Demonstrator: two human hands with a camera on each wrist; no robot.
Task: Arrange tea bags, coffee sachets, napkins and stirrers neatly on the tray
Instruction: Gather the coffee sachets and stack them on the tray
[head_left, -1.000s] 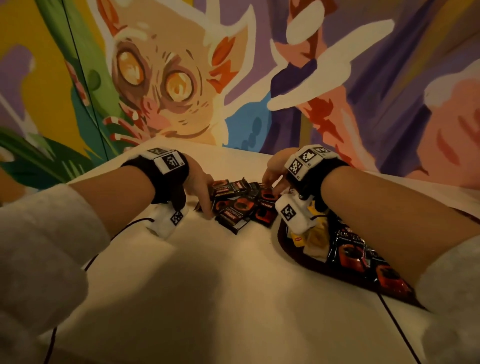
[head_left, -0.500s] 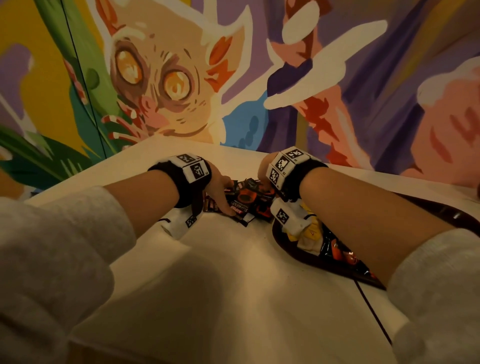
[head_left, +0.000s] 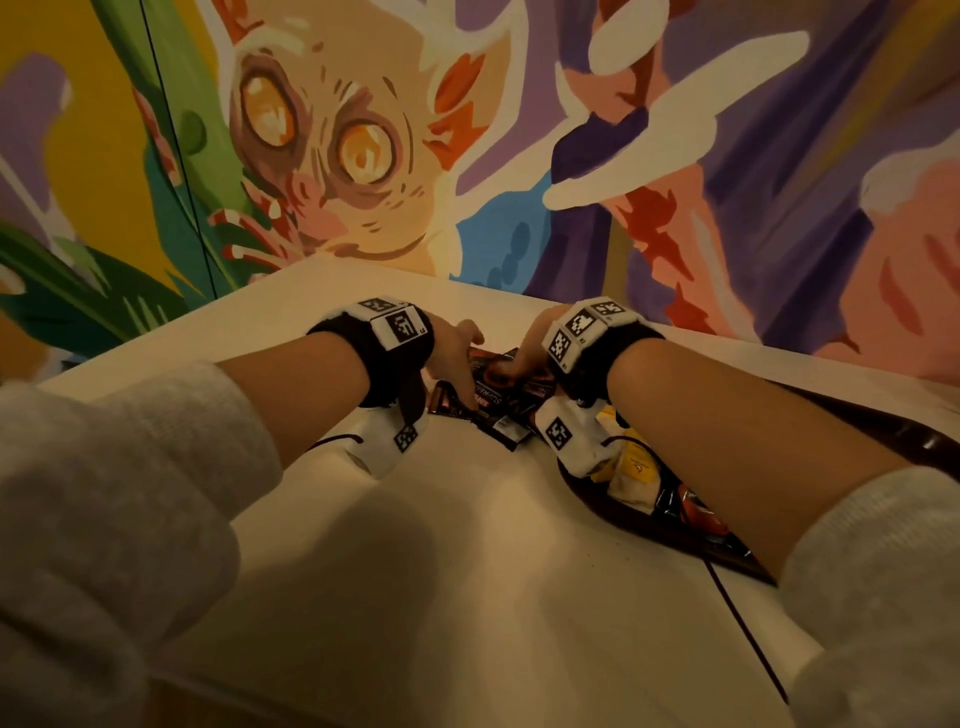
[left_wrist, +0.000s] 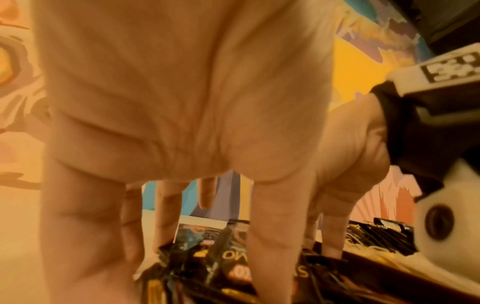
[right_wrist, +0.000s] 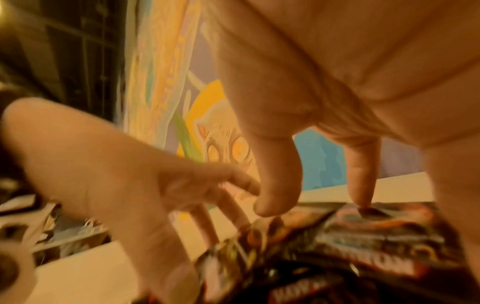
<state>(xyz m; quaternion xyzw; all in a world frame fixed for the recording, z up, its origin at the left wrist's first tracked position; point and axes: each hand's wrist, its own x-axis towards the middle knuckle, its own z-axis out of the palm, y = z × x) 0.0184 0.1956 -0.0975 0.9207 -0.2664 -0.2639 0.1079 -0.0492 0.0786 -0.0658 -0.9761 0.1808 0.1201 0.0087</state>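
Both hands, left (head_left: 452, 353) and right (head_left: 524, 348), press spread fingertips onto the sachets (head_left: 498, 395) heaped between them on the bench (head_left: 467, 597). Squeezed together (slick foil), they may buckle or slide off, missing the tray (head_left: 914, 436) under the right forearm.

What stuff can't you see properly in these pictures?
- Tray, head view: the right forearm covers most of it; napkins or stirrers can't be confirmed.
- Coffee sachets, head view: both hands cover the pile, so no count.
- Sachet lettering, wrist views: too blurred to read.
- Left hand fingers: grip hidden.
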